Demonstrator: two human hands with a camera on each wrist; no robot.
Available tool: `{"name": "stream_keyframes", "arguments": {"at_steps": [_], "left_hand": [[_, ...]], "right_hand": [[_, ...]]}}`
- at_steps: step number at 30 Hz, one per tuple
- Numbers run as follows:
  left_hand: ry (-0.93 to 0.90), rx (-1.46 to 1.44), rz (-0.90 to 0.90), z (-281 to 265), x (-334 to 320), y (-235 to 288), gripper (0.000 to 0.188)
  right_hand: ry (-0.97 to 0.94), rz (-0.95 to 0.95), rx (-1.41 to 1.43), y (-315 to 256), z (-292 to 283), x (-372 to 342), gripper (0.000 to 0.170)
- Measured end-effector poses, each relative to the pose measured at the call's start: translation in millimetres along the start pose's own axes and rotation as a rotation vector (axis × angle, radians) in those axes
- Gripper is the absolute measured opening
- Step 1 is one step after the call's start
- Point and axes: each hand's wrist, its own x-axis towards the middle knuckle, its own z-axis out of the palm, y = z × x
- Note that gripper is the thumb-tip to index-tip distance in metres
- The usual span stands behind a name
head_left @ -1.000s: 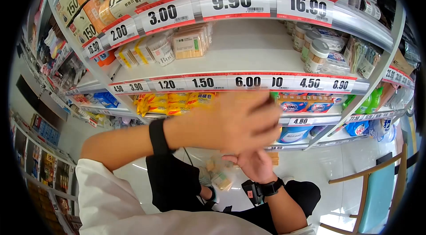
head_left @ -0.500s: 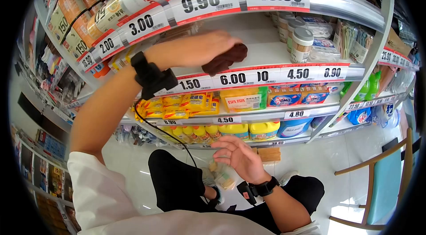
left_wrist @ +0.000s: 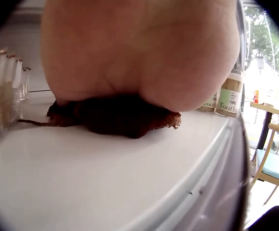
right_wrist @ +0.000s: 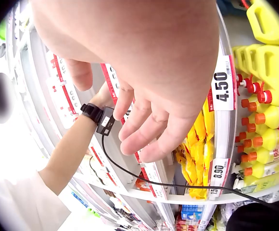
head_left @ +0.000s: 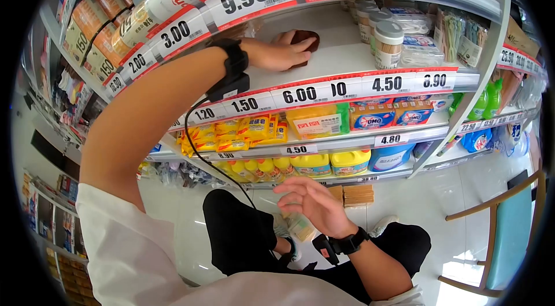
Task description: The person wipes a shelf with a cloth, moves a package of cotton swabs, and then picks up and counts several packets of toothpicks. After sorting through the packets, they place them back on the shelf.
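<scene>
On the white shelf (head_left: 341, 45) behind the price strip, my left hand (head_left: 274, 54) grips a bunched dark brown cloth (head_left: 313, 44) and presses it to the surface. The left wrist view has the palm over this cloth (left_wrist: 125, 120), whose ragged edges and a thin loose strand stick out; the fingers are hidden there. My right hand (head_left: 319, 207) hovers in front of the lower shelves, fingers loosely bent and holding nothing. Past the left hand stand jars of toothpicks (head_left: 387, 51) with grey lids.
Yellow packets (head_left: 243, 132), blue-and-orange boxes (head_left: 373, 116) and yellow jugs (head_left: 350, 162) fill the lower shelves. A cable (head_left: 217, 168) hangs from the left wrist. Bundled sticks (head_left: 358, 195) lie on the floor, and a chair (head_left: 510, 242) stands at right.
The left hand came up from near my right hand to the shelf with the cloth, then moved further back on it. The right hand stays low; the head view has shifted slightly.
</scene>
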Motion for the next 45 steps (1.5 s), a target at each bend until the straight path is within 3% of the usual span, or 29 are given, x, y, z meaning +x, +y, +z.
{"name": "stream_keyframes", "arguments": {"at_steps": [8, 18, 22, 23, 24, 27, 29, 32, 34, 36, 45], "left_hand": [[0.074, 0.045, -0.378, -1.7, 44.6, -9.3, 0.067], [0.063, 0.173, -0.465, -20.0, 78.8, -17.8, 0.063], [0.140, 0.320, -0.476, -21.2, 89.6, -16.8, 0.058], [0.053, 0.377, -0.428, -26.5, 89.7, -15.4, 0.055], [0.180, 0.253, -0.418, -24.2, 91.0, -17.2, 0.058], [0.215, 0.176, -0.369, -31.2, 93.4, -12.1, 0.064], [0.189, 0.211, -0.444, -36.4, 87.9, 4.7, 0.068], [0.158, 0.191, -0.333, -37.1, 112.3, -23.7, 0.067], [0.175, 0.141, -0.327, -38.4, 113.2, -18.2, 0.064], [0.224, 0.241, -0.281, -36.2, 123.6, -23.7, 0.050], [0.382, 0.368, 0.008, -27.2, 172.7, -25.0, 0.046]], "right_hand": [[0.003, -0.054, -0.021, -9.1, 2.8, -7.6, 0.047], [-0.016, -0.015, -0.029, -16.1, 11.9, -19.7, 0.053], [-0.009, -0.015, -0.024, -21.2, 10.3, -23.0, 0.054], [-0.001, -0.015, -0.025, -23.1, 9.4, -23.8, 0.054], [-0.009, -0.037, -0.018, -24.9, 8.6, -25.4, 0.050], [-0.014, -0.070, -0.002, -30.9, 7.7, -29.2, 0.046], [-0.013, -0.081, 0.010, -32.3, 5.9, -31.6, 0.046], [-0.012, -0.074, 0.003, -30.8, 2.8, -33.8, 0.045], [0.003, -0.050, 0.002, -29.0, -0.4, -35.2, 0.045], [0.003, -0.044, -0.003, -29.9, -1.0, -35.5, 0.045], [0.007, -0.046, -0.020, -29.4, -2.2, -33.4, 0.043]]}}
